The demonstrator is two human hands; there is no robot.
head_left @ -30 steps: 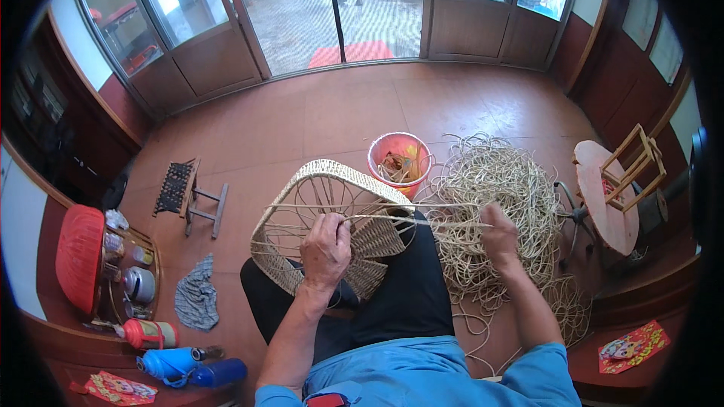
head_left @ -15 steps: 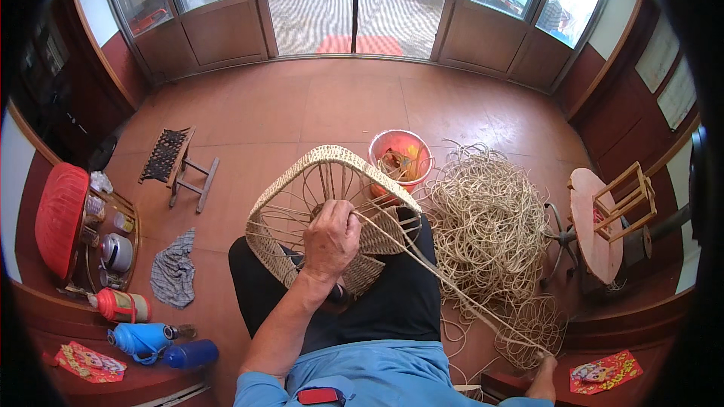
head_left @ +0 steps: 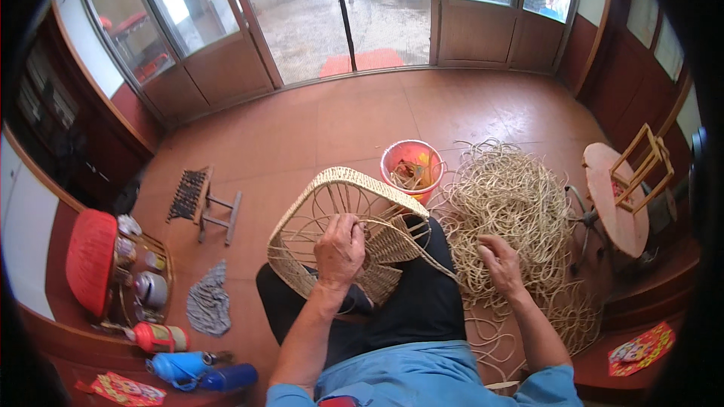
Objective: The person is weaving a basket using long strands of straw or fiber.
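A partly woven basket [head_left: 297,218] of straw-coloured cord rests on my lap, its thick braided rim tilted toward the far side and thin spokes showing inside. My left hand [head_left: 338,252] is over its middle, fingers closed on a cord [head_left: 422,249] that runs right across the woven panel [head_left: 386,249] and droops past my right thigh. What lies under the left palm is hidden. My right hand [head_left: 501,264] is in the air in front of a large heap of loose cord [head_left: 509,203], apart from the basket, thumb and fingers slightly apart, with no cord visible in it.
A red bucket [head_left: 403,154] with scraps stands beyond the basket. At left are a low stool [head_left: 197,200], a crumpled cloth [head_left: 209,300], flasks [head_left: 228,377] and a red-covered rack [head_left: 92,260]. A round wooden top [head_left: 615,200] holding a small chair frame [head_left: 641,166] is at right.
My right hand has come up from the lower right edge to the cord heap. The cord, taut before, now hangs slack. The left hand stays at the basket; the whole view has shifted.
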